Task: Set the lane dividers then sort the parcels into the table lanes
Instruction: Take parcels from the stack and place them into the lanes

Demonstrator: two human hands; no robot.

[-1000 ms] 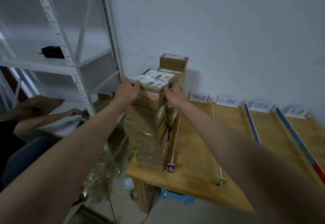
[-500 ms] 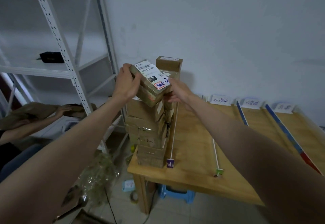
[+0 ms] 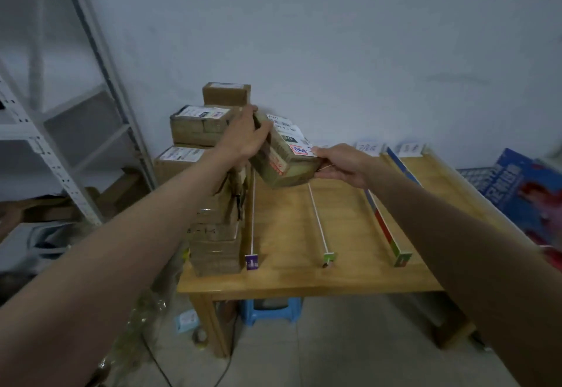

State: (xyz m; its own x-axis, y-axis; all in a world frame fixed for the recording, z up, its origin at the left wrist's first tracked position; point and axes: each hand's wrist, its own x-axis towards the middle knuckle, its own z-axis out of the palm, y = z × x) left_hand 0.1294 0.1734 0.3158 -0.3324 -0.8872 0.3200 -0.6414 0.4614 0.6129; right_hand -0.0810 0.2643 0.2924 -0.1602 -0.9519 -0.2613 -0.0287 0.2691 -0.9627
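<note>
I see both hands on one parcel (image 3: 284, 151), held in air above worktop (image 3: 304, 281), over lane between white dividers. Left hand (image 3: 243, 138) clamps far upper end, fingers curled over edge. Right hand (image 3: 340, 163) pinches near lower corner, thumb on label. Parcel tilted; long axis runs from left grip down toward right grip, label face up and toward me. Parcel stack (image 3: 216, 204) just left of left grip. White divider (image 3: 252, 219) below parcel; second white divider (image 3: 317, 219) and coloured divider (image 3: 384, 219) under right grip.
</note>
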